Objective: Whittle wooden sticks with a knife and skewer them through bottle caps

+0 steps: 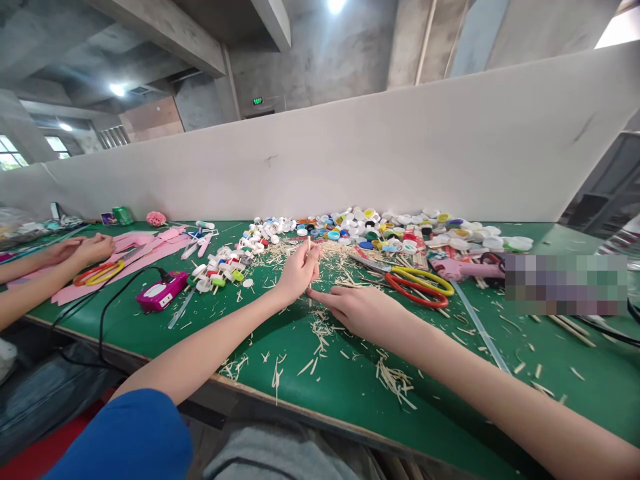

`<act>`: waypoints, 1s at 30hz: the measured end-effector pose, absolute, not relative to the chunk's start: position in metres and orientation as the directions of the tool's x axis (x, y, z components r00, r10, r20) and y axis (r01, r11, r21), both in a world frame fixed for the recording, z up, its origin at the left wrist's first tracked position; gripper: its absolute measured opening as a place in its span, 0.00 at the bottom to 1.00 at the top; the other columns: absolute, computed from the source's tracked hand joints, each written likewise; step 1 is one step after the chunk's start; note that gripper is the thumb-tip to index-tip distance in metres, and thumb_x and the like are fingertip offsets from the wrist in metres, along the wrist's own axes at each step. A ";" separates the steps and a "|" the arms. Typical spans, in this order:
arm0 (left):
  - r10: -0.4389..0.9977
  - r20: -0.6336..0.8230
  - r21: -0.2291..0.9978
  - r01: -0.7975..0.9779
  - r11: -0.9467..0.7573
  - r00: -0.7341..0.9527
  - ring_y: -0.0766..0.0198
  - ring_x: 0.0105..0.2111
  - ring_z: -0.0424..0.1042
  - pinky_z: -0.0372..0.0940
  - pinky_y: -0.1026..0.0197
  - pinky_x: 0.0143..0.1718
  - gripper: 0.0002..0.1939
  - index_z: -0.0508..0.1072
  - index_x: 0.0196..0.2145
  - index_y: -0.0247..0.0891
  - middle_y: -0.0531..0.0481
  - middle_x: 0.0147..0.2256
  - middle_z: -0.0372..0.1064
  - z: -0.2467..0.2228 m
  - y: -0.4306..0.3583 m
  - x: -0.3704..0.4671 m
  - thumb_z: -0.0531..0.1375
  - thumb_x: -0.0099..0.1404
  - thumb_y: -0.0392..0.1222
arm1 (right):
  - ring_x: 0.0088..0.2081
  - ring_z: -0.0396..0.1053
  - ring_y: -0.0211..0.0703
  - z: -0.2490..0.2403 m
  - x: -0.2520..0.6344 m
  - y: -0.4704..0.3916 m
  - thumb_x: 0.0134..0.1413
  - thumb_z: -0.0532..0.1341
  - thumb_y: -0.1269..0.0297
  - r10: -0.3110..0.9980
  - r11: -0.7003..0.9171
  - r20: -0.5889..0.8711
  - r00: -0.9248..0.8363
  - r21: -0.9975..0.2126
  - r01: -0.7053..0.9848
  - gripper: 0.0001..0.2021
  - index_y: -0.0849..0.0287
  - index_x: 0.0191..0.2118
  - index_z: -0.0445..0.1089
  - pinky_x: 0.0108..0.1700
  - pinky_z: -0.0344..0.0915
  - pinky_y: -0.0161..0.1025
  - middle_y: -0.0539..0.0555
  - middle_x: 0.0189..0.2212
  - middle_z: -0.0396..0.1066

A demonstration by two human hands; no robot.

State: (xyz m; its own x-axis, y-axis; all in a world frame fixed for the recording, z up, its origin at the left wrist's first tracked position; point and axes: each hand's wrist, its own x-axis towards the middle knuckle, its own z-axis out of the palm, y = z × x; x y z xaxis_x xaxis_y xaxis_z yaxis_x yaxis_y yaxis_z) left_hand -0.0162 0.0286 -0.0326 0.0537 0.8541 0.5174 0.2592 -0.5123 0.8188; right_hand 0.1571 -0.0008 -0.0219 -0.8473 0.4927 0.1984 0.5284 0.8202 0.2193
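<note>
Mid-frame: left hand (299,272) held upright stick (309,243); right hand (361,311) by lower end, grip unclear. Seemingly positioning; next move needed steadiness.

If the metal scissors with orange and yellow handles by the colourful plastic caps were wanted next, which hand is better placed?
Probably the right hand: it is nearer the scissors, while the left hand grips a thin pale wooden stick.

A ceiling lamp (336,6) is glaring white at the top, and daylight is entering through a window (11,153) at far left. Soft light is covering the worktop (345,400), shadow is filling the space below, the wide lens is bending the edges, and blocky pixels (565,285) are hiding a patch at right.
</note>
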 end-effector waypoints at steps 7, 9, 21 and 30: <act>0.850 0.522 0.810 0.273 -0.520 0.072 0.74 0.14 0.53 0.53 0.68 0.20 0.15 0.58 0.33 0.40 0.62 0.13 0.54 -0.032 0.032 -0.016 0.45 0.70 0.53 | 0.25 0.65 0.34 -0.022 0.158 -0.002 0.59 0.51 0.73 0.438 0.817 0.219 -0.872 0.307 0.488 0.24 0.54 0.61 0.57 0.22 0.42 0.36 0.51 0.32 0.70; 0.845 0.527 0.803 0.273 -0.529 0.087 0.74 0.14 0.54 0.54 0.68 0.20 0.15 0.58 0.33 0.40 0.62 0.13 0.54 -0.032 0.033 -0.016 0.45 0.70 0.53 | 0.25 0.66 0.34 -0.023 0.159 -0.002 0.60 0.51 0.72 0.432 0.819 0.224 -0.874 0.307 0.484 0.24 0.54 0.61 0.57 0.22 0.43 0.36 0.51 0.31 0.70; 0.841 0.533 0.803 0.255 -0.539 0.098 0.74 0.14 0.54 0.54 0.69 0.20 0.15 0.58 0.33 0.40 0.62 0.14 0.53 -0.036 0.038 -0.018 0.45 0.70 0.53 | 0.29 0.70 0.39 -0.021 0.166 -0.004 0.61 0.49 0.70 0.466 0.848 0.149 -0.872 0.207 0.488 0.24 0.51 0.62 0.58 0.24 0.51 0.36 0.52 0.33 0.72; 0.848 0.523 0.810 0.259 -0.526 0.086 0.74 0.14 0.54 0.54 0.68 0.20 0.15 0.58 0.33 0.40 0.61 0.14 0.53 -0.035 0.035 -0.019 0.45 0.70 0.53 | 0.24 0.65 0.34 -0.026 0.177 -0.003 0.62 0.48 0.70 0.464 0.835 0.211 -0.860 0.218 0.504 0.24 0.49 0.62 0.56 0.21 0.43 0.36 0.51 0.33 0.70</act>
State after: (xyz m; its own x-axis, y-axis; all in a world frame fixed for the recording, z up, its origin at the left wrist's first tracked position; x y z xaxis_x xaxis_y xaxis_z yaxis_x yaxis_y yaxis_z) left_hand -0.0188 0.0353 -0.0347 0.0856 0.8479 0.5232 0.2587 -0.5260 0.8101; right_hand 0.1773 -0.0027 -0.0260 -0.8602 0.4641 0.2112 0.5043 0.8354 0.2184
